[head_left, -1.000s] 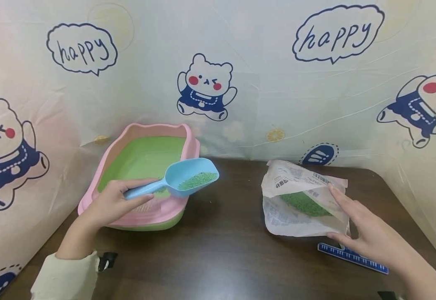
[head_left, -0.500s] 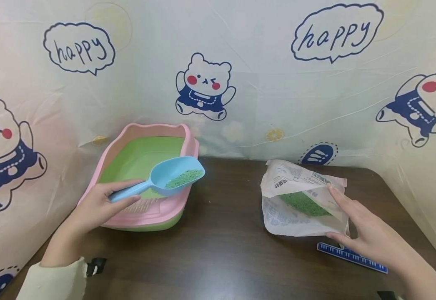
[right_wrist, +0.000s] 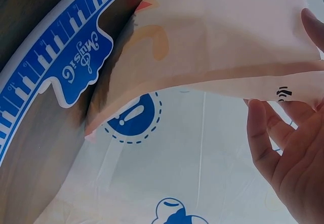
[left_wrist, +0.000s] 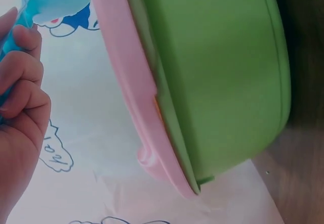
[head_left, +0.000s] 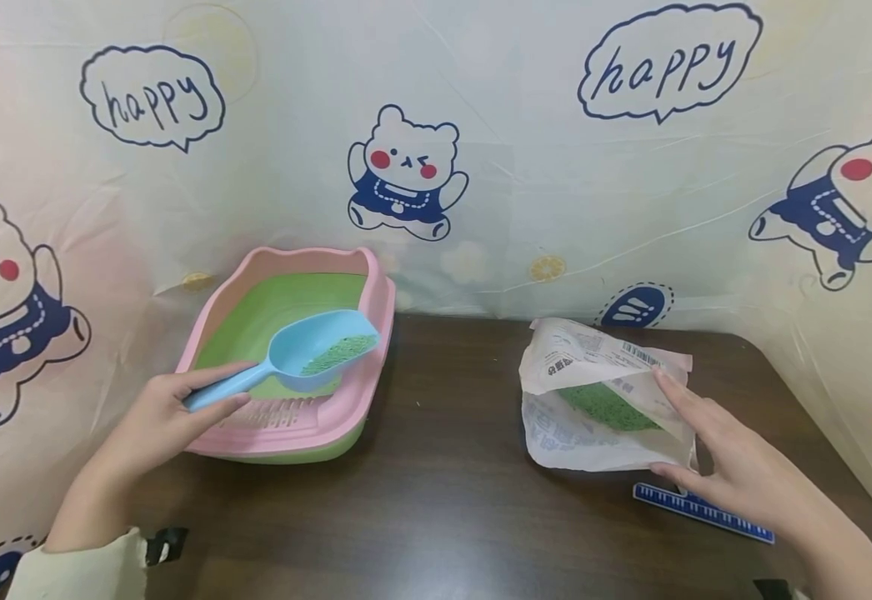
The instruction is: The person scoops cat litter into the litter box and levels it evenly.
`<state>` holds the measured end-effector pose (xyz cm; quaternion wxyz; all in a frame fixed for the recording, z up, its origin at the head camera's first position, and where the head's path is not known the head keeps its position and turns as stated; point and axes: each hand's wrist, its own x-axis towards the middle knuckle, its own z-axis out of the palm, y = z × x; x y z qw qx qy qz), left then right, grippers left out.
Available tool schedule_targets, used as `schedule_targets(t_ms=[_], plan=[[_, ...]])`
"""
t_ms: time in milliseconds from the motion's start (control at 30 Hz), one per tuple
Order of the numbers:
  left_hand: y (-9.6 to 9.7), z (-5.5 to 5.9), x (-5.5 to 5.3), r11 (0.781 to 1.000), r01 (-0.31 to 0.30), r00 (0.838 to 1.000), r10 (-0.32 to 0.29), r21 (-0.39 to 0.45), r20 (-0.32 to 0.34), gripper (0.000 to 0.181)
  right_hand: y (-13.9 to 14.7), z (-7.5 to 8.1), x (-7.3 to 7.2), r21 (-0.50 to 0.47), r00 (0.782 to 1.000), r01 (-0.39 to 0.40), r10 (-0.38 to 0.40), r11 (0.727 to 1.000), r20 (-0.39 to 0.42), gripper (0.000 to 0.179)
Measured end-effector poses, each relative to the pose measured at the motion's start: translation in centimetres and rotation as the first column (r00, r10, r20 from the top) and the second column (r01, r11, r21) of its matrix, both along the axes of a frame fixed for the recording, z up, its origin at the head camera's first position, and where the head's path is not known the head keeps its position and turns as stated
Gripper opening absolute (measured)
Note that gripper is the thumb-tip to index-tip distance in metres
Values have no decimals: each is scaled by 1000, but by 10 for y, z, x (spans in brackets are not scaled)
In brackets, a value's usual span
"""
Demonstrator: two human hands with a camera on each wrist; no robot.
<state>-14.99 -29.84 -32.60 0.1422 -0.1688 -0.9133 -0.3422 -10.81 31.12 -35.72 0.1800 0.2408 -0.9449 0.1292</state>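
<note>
A light-blue scoop [head_left: 289, 346] holding green pellets [head_left: 340, 354] is raised over the litter box, tipped slightly to the right. My left hand [head_left: 147, 425] grips its handle; in the left wrist view the fingers [left_wrist: 24, 70] curl round it. The litter box has a pink rim [head_left: 379, 300] and a green tray [left_wrist: 223, 72]. At the right stands a white paper bag [head_left: 586, 446], its mouth gaping over more green pellets [head_left: 608, 407]. My right hand [head_left: 732, 454] holds the bag's right edge, thumb low and forefinger high on it.
A blue piano-key ruler [head_left: 706, 512] marked "Music" lies on the dark table [head_left: 436, 500] just in front of the bag. Behind and on both sides hangs a printed cloth [head_left: 511, 150] with bears and "happy" bubbles.
My left hand has moved left with the scoop, which now sits farther over the litter box. The pellets are still in it. My right hand stays on the bag.
</note>
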Motion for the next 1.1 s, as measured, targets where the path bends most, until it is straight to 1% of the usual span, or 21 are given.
schedule_targets(t_ms=[133, 333, 500, 667, 867, 1100], plan=[[-4, -2, -2, 1000, -19, 1000, 19, -3, -1, 35, 0, 0, 0, 4, 1000, -3, 3, 1000, 2, 116], [-14, -7, -5, 997, -72, 997, 72, -9, -23, 35, -1, 1, -1, 11, 1000, 4, -4, 1000, 9, 115], [-22, -10, -8, 995, -103, 995, 103, -4, -11, 36, -2, 1, 0, 15, 1000, 7, -8, 1000, 11, 116], [-29, -14, -11, 993, -121, 993, 121, 4, -8, 37, -2, 2, 1, 20, 1000, 8, -9, 1000, 12, 117], [-34, -18, -16, 992, -128, 992, 128, 21, -11, 37, -3, 2, 1, 20, 1000, 13, -13, 1000, 11, 116], [-41, -21, -21, 988, -155, 988, 155, 4, -4, 38, -2, 1, 1, 19, 1000, 10, -11, 1000, 13, 115]])
